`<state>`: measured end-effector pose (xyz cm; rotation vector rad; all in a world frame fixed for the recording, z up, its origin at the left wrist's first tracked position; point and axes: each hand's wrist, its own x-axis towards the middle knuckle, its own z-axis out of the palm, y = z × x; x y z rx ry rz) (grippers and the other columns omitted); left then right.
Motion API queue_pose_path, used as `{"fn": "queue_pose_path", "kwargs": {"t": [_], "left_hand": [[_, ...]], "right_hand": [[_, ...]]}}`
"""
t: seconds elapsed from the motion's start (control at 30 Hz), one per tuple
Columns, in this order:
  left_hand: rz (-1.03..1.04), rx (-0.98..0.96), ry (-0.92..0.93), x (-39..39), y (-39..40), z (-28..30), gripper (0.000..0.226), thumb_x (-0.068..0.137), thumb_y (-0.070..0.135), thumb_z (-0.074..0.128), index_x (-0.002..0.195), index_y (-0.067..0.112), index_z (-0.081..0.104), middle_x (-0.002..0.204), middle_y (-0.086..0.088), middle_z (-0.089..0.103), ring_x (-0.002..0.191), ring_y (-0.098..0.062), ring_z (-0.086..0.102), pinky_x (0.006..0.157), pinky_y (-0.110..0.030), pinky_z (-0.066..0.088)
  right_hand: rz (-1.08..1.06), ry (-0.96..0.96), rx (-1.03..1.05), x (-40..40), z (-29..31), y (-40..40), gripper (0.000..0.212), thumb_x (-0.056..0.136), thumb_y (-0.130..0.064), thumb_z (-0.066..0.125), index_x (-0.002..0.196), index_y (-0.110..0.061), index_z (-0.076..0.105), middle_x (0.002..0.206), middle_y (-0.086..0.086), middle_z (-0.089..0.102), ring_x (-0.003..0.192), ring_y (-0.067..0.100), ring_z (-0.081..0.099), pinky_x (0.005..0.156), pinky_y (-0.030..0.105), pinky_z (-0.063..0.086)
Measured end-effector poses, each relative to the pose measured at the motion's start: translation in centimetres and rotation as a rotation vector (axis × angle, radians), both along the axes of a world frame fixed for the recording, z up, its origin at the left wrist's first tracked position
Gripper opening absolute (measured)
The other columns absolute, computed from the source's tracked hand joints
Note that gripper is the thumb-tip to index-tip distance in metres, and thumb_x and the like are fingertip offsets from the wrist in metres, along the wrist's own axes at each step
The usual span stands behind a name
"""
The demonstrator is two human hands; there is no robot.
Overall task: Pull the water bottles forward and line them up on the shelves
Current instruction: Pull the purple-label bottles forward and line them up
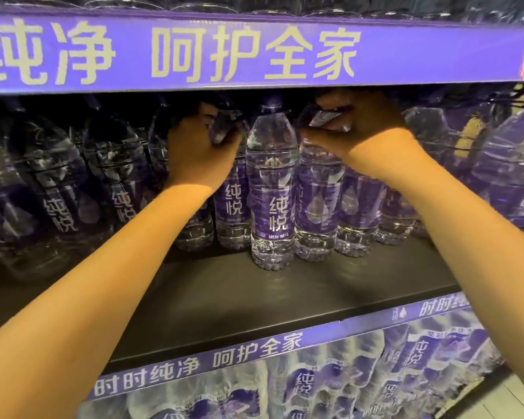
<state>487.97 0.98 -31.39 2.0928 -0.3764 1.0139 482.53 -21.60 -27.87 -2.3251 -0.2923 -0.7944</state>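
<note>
Clear water bottles with purple labels stand on a dark shelf [254, 300], set back from its front edge. One bottle [271, 189] stands a little ahead of the others, between my hands. My left hand [198, 149] grips the shoulder of the bottle [232, 204] just left of it. My right hand [360, 128] grips the top of the bottle [316, 207] just right of it. Both bottles' caps are hidden by my fingers and the shelf strip above.
A purple shelf strip [254, 52] with white characters hangs low over the bottle tops. More bottles [67, 189] fill the shelf to the left, and bigger ones [508, 176] to the right. A lower shelf [375, 382] holds wrapped bottle packs. Bare shelf lies in front.
</note>
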Motion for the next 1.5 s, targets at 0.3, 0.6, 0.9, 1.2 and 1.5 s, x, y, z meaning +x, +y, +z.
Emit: {"fn": "queue_pose_path", "kwargs": {"t": [0.3,0.6,0.9,1.2,1.5], "left_hand": [[-0.158,-0.065,0.082,-6.0,-10.3,-0.5,0.025,0.086,0.045,0.065,0.109,0.039,0.056,0.100,0.011,0.062,0.095,-0.015,0.061,0.074,-0.033,0.053],[0.094,0.000,0.179,-0.3,-18.8,0.8,0.060,0.083,0.050,0.072,0.119,0.004,0.058,0.108,-0.017,0.066,0.099,-0.028,0.065,0.077,-0.013,0.048],[0.097,0.058,0.174,0.0,-19.0,1.3,0.060,0.077,0.051,0.077,0.054,0.010,0.039,0.045,-0.001,0.034,0.039,-0.012,0.027,0.033,-0.021,0.014],[0.072,0.060,0.174,0.6,-19.5,1.5,0.042,0.084,0.049,0.069,0.092,0.008,0.065,0.075,-0.006,0.067,0.068,-0.013,0.065,0.059,-0.019,0.049],[0.140,0.167,0.196,0.6,-18.6,1.8,0.059,0.083,0.058,0.067,0.064,0.007,0.044,0.061,-0.008,0.047,0.055,-0.020,0.045,0.045,-0.031,0.028]], "right_hand": [[-0.036,-0.068,0.174,-0.1,-1.8,-11.3,0.028,0.082,-0.014,0.076,0.100,0.001,0.061,0.079,-0.005,0.067,0.076,0.002,0.062,0.067,0.007,0.049],[-0.113,-0.103,-0.116,4.1,-2.1,-13.9,0.059,0.075,-0.063,0.069,0.102,-0.011,0.062,0.093,0.010,0.067,0.093,0.030,0.065,0.068,0.031,0.042],[0.029,0.023,-0.194,6.5,-1.3,-14.2,0.055,0.076,-0.066,0.066,0.080,-0.013,0.055,0.075,0.005,0.057,0.067,0.017,0.053,0.053,0.034,0.040],[0.035,-0.005,-0.074,6.8,-1.4,-14.2,0.089,0.070,-0.079,0.054,0.127,-0.012,0.055,0.126,0.009,0.061,0.114,0.024,0.056,0.086,0.027,0.045],[0.065,0.059,0.004,7.0,-1.2,-13.1,0.057,0.081,-0.060,0.065,0.110,-0.011,0.067,0.101,0.007,0.070,0.090,0.020,0.064,0.071,0.024,0.048]]}}
